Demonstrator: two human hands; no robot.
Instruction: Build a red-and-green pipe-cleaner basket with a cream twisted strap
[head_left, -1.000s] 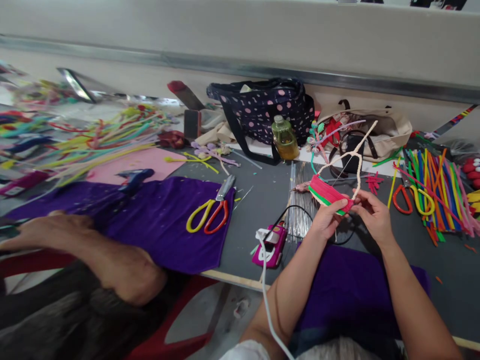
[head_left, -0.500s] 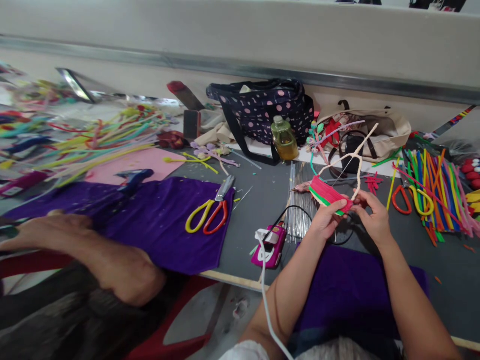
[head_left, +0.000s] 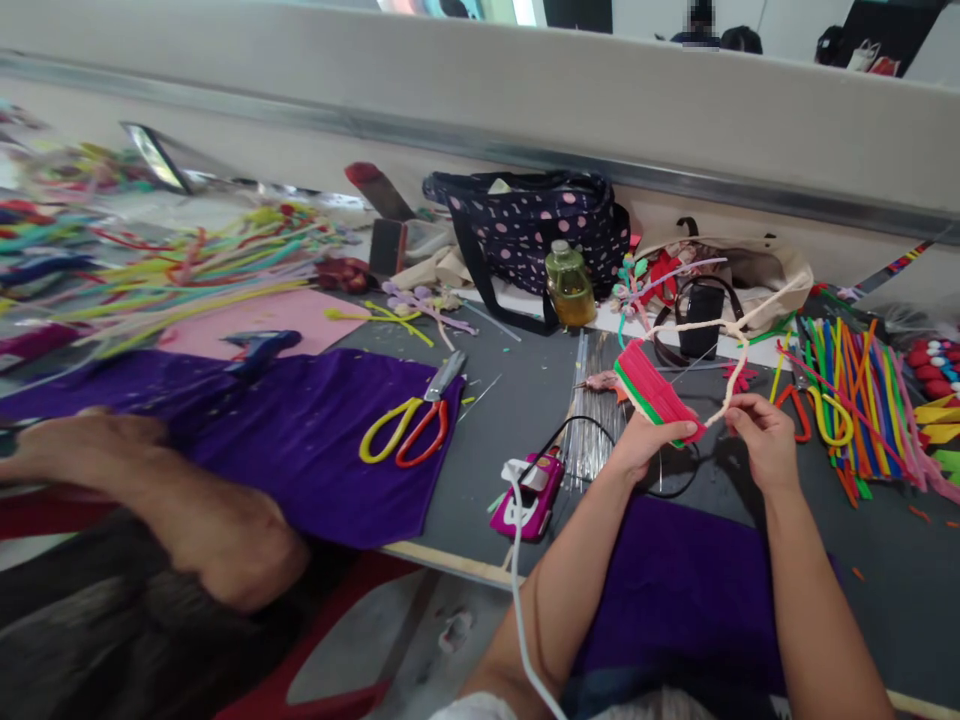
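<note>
My left hand (head_left: 641, 445) is closed round the lower end of a flat pink-and-green pipe-cleaner piece (head_left: 651, 380), thumb on top. From both ends of that piece rises a bent cream pipe cleaner (head_left: 744, 352), which forms a loop with a forked tip. The fingertips of my right hand (head_left: 766, 435) are pinched together at the loop's right side, low down. A thin strand runs across inside the loop. Beneath my forearms lies a purple cloth (head_left: 679, 600). A pink glue gun (head_left: 606, 383) rests on clear sticks (head_left: 592, 435) just behind my left hand.
Scissors (head_left: 814, 410) and a bundle of coloured pipe cleaners (head_left: 862, 400) lie at the right. A magenta box (head_left: 529, 500) with cables sits left of my arm. A green bottle (head_left: 570, 285) stands by a dotted bag (head_left: 517, 225). Another person's arm (head_left: 172, 500) is at the left.
My right hand has moved slightly right and down, away from the pink piece. The cream loop has swung over to the right. The camera view has shifted a little.
</note>
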